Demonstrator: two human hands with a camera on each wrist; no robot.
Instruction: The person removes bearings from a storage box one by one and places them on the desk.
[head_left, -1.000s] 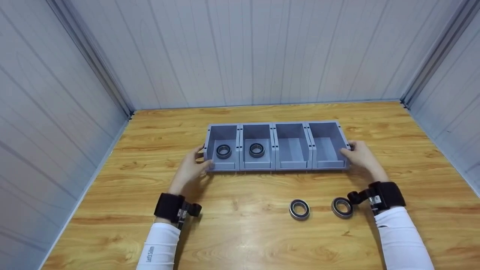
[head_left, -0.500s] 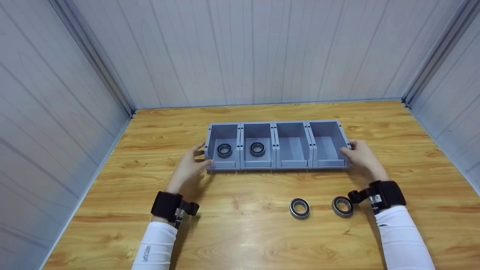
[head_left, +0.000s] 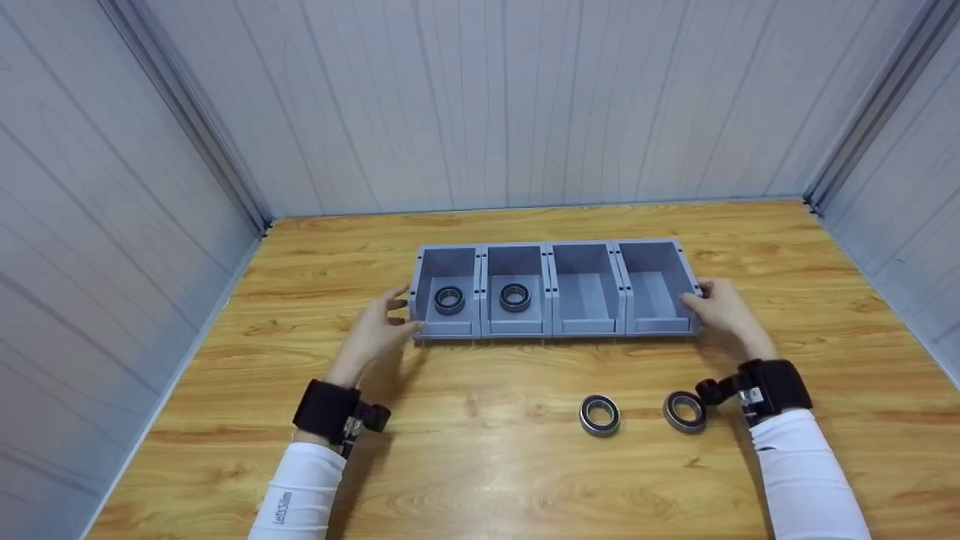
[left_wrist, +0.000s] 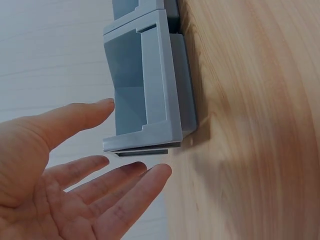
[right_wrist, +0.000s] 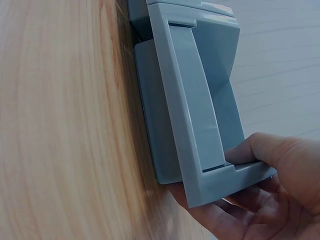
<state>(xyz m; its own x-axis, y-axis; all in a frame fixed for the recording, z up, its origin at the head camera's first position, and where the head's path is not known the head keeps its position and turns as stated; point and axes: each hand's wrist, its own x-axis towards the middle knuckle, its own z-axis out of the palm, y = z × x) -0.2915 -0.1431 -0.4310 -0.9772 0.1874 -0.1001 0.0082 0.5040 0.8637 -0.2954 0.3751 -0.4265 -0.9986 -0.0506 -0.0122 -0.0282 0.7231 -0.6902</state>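
Note:
A row of joined grey storage bins [head_left: 589, 328] stands on the wooden table, open fronts toward me. One bearing [head_left: 449, 301] lies in the leftmost bin, and another bearing [head_left: 515, 298] in the bin beside it. At the row's left end is my left hand [head_left: 379, 330], thumb and fingers spread; the left wrist view shows a gap between the fingers [left_wrist: 125, 200] and the bin wall. My right hand [head_left: 724, 311] grips the right end bin's side wall [right_wrist: 235, 180], thumb inside and fingers outside underneath. Two more bearings, one [head_left: 599, 415] and another [head_left: 685, 412], lie in front of the row.
Pale panel walls [head_left: 465, 105] enclose the table [head_left: 465, 465] at the back and both sides. The right wrist camera [head_left: 709, 391] hangs close beside the rightmost loose bearing.
My left wrist and forearm have shifted slightly to the left, while the hand stays by the row's end. The right hand keeps its grip, and the bearings stay in place.

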